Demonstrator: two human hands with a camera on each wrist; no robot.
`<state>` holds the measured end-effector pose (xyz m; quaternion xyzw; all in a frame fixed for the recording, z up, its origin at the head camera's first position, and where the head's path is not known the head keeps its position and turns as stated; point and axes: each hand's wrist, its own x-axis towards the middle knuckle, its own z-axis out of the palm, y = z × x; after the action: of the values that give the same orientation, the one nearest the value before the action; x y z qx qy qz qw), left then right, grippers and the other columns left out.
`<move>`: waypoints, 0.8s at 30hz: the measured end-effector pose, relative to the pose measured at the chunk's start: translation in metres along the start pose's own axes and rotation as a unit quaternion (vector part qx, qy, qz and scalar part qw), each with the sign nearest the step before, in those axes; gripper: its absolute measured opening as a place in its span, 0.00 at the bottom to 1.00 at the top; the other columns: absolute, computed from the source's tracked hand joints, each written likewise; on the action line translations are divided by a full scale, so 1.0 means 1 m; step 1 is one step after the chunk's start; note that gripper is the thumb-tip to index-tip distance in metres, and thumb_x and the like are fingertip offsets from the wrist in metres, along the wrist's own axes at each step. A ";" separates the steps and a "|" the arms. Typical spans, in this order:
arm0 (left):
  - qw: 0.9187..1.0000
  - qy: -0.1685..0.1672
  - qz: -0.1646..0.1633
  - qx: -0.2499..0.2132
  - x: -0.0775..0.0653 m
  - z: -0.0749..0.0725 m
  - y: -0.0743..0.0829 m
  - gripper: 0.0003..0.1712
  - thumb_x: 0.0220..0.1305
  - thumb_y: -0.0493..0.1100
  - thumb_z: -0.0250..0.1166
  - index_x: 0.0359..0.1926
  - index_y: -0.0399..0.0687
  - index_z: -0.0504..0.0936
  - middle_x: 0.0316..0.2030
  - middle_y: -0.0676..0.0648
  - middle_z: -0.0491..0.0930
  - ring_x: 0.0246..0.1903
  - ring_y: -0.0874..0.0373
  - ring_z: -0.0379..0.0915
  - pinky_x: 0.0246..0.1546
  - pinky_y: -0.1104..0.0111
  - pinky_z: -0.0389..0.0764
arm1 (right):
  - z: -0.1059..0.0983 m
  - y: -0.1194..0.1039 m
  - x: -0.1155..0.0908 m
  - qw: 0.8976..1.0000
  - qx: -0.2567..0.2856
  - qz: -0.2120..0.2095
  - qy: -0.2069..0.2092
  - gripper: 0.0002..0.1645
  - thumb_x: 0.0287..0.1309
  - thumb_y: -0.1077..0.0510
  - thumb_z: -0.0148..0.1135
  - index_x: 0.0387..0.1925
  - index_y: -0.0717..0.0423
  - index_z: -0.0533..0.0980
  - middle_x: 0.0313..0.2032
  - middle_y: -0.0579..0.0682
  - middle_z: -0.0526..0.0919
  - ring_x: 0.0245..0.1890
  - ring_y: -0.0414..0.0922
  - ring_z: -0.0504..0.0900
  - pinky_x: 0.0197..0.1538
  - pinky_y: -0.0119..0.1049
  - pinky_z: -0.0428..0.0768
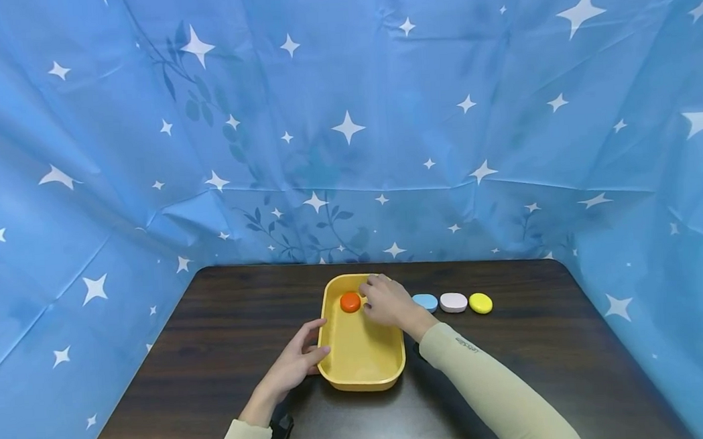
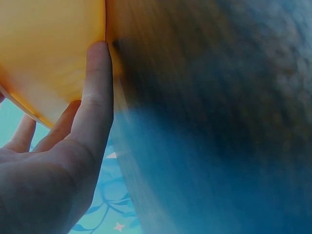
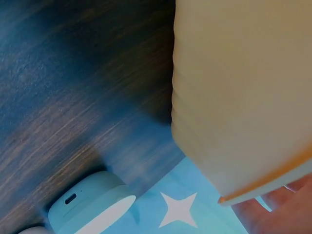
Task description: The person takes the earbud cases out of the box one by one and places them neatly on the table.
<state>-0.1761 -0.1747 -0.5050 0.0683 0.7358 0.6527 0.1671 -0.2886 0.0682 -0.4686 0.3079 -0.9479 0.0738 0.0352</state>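
A yellow rectangular tray (image 1: pixel 360 366) stands on the table, with a round orange-red case (image 1: pixel 350 302) lying inside near its far end. My left hand (image 1: pixel 296 357) is at the tray's left side, thumb over the rim; in the left wrist view its nearly straight fingers (image 2: pixel 99 73) lie along the outer wall. My right hand (image 1: pixel 388 302) reaches over the right rim into the far end, fingertips bent down beside the orange-red case. Whatever is under those fingers is hidden, so I cannot tell if they hold anything.
Right of the tray stand a light blue case (image 1: pixel 426 302), a pale pink case (image 1: pixel 453 302) and a round yellow case (image 1: pixel 480 303) in a row. The blue case shows a small port slot in the right wrist view. A blue star-patterned curtain (image 1: pixel 348 159) hangs behind the dark wooden table (image 1: pixel 213 322).
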 end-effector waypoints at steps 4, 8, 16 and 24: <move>1.000 0.002 0.003 0.007 0.001 0.000 -0.002 0.36 0.75 0.44 0.61 0.77 0.49 0.57 0.75 0.33 0.55 0.59 0.42 0.76 0.49 0.56 0.85 | 0.002 0.000 0.003 1.000 0.002 0.003 -0.002 0.11 0.65 0.56 0.63 0.46 0.55 0.82 0.39 0.50 0.76 0.40 0.48 0.73 0.44 0.43 0.78; 1.000 0.004 0.004 0.006 0.000 0.000 -0.001 0.36 0.75 0.45 0.61 0.77 0.49 0.57 0.74 0.32 0.56 0.59 0.41 0.75 0.49 0.55 0.85 | 0.006 0.000 0.005 1.000 0.009 0.006 -0.006 0.09 0.64 0.57 0.64 0.45 0.54 0.81 0.37 0.50 0.75 0.39 0.48 0.72 0.43 0.44 0.77; 1.000 0.004 0.004 0.002 -0.001 0.001 0.001 0.36 0.76 0.44 0.60 0.78 0.49 0.57 0.74 0.33 0.57 0.60 0.40 0.75 0.49 0.54 0.85 | 0.011 -0.003 0.008 1.000 0.004 0.009 -0.027 0.11 0.66 0.56 0.63 0.47 0.54 0.81 0.39 0.50 0.75 0.38 0.49 0.71 0.40 0.42 0.75; 1.000 0.002 0.005 0.002 0.000 0.001 0.000 0.37 0.75 0.45 0.61 0.78 0.48 0.57 0.74 0.33 0.57 0.60 0.41 0.75 0.49 0.55 0.85 | 0.015 -0.004 0.009 0.999 0.006 0.019 -0.035 0.12 0.65 0.56 0.63 0.49 0.54 0.80 0.40 0.51 0.75 0.39 0.49 0.70 0.40 0.42 0.75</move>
<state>-0.1758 -0.1740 -0.5048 0.0709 0.7374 0.6520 0.1619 -0.2942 0.0573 -0.4817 0.2924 -0.9538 0.0694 -0.0012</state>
